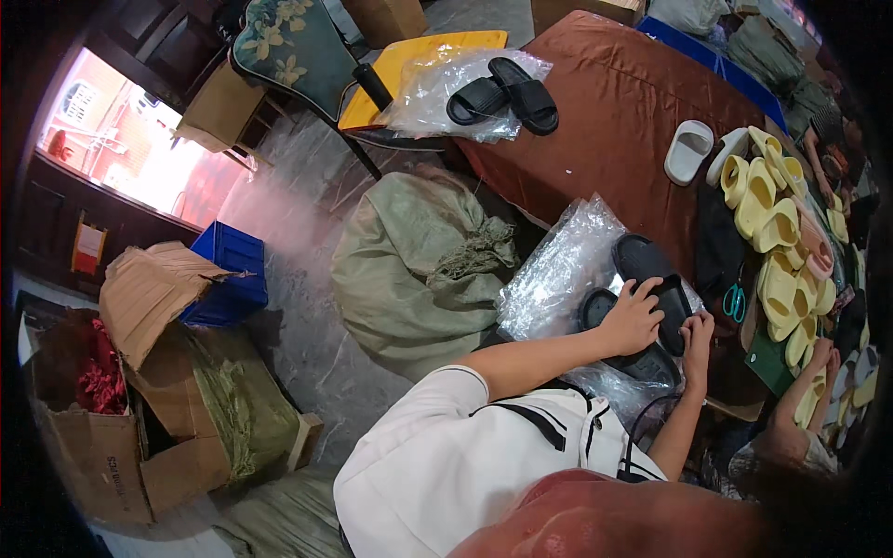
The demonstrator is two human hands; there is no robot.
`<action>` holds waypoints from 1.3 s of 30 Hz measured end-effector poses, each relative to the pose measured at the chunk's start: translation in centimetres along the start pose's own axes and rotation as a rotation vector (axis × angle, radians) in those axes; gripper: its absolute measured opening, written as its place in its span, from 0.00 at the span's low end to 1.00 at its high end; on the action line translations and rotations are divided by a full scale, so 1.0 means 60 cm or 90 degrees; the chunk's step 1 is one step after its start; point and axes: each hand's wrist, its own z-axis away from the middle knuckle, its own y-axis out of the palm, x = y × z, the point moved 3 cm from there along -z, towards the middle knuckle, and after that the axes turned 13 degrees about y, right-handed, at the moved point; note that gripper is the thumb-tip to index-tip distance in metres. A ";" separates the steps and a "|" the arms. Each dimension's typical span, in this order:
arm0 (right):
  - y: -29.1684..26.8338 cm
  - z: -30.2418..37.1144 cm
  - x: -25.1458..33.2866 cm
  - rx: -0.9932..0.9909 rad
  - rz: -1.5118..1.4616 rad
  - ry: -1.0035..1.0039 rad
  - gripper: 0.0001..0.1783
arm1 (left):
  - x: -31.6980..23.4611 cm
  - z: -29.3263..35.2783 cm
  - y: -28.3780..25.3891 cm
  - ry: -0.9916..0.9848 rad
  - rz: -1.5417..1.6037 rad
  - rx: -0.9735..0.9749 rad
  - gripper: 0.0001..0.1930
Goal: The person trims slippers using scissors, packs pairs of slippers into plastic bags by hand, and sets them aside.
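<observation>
A pair of black slide sandals lies in front of me over clear plastic bags (561, 274). My left hand (636, 318) rests across the sandals, its fingers bent over the strap area of the farther black slide (640, 253). At that slide's right edge, my right hand (697, 337) grips with curled fingertips, the thumb side partly hidden. The nearer black slide (653, 368) sits lower, beneath my left hand and wrist, and is partly covered.
Another black pair (507, 96) lies on plastic at the table's far left corner. A white slide (688, 152) and many yellow slides (755, 200) cover the right side, near teal scissors (735, 299). A tied sack (409, 270) stands left. Another person's arm (798, 405) shows at right.
</observation>
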 end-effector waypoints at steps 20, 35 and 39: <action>-0.005 0.005 -0.019 -0.066 -0.185 -0.009 0.09 | -0.006 -0.043 0.004 0.057 0.003 0.083 0.10; -0.043 0.028 0.007 -0.071 -0.156 0.026 0.11 | -0.018 -0.024 0.029 0.051 -0.037 0.130 0.12; -0.052 0.026 0.018 -0.034 -0.137 0.028 0.10 | -0.019 -0.024 0.026 0.057 -0.057 0.118 0.11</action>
